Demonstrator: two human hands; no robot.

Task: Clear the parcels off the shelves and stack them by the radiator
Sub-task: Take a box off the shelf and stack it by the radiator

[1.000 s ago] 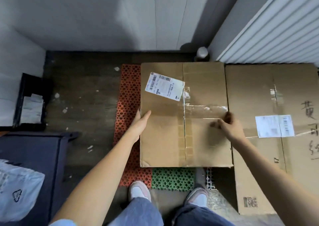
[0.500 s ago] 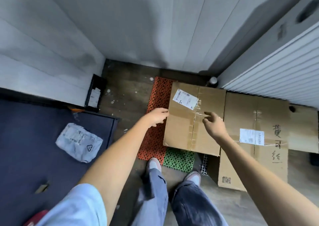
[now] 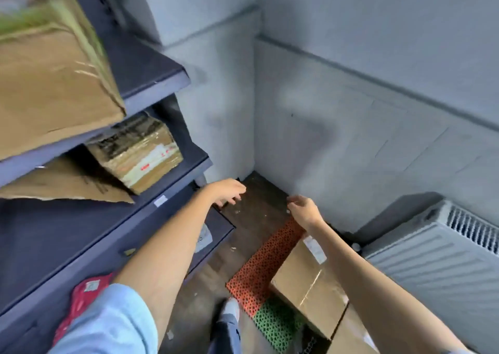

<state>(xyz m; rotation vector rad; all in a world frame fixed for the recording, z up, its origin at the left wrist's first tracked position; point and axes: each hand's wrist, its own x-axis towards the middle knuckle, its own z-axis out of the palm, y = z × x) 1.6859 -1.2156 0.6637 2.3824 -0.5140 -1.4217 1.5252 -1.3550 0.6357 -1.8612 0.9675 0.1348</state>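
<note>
Shelving (image 3: 151, 83) is located at left, the radiator (image 3: 442, 261) at right against the wall. One box (image 3: 48, 83) is seated on the upper shelf; a taped parcel (image 3: 140, 151) is placed on the shelf below. On the floor, a carton (image 3: 305, 283) lies on a perforated mat (image 3: 267, 259), just left of the radiator.

Left arm extended forward, forearm bare, pale blue short sleeve (image 3: 108, 318) at upper arm. Left hand (image 3: 225, 191) palm down, fingers loosely curled and spread, empty, touching nothing. Right arm extended forward from lower right corner, forearm bare. Right hand (image 3: 303, 209) at similar reach, well apart from left, back of hand up, fingers bent inward, thumb near fingertips, empty. Both hands motion-blurred. Legs in blue trousers below; one foot in pale shoe (image 3: 231, 309) visible.
</note>
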